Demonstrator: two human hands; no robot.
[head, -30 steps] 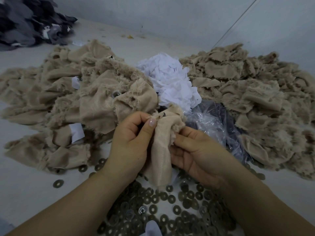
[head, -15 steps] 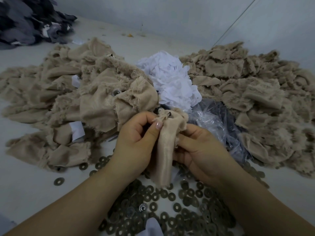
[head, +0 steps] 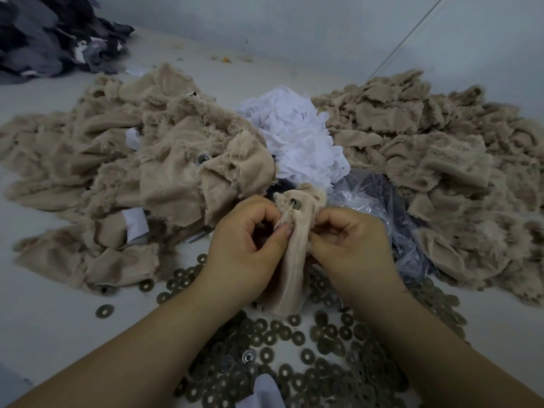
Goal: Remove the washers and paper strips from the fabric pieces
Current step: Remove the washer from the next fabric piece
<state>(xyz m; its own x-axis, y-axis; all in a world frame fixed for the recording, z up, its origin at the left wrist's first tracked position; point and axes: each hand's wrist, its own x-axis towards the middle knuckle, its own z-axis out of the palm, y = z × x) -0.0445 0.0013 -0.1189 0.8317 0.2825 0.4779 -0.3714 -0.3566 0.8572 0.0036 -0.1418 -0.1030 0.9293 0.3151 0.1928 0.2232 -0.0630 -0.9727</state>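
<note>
Both hands, left hand [head: 247,245] and right hand [head: 353,245], pinch the beige fabric strip [head: 291,260], fingers curled, exposing its dark metal washer [head: 296,205] for removal.

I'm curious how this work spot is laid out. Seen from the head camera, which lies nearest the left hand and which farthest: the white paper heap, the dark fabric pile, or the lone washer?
From the left hand:
1. Lone washer, lower left, near.
2. White paper heap, centre, behind.
3. Dark fabric pile, far top-left corner.
</note>
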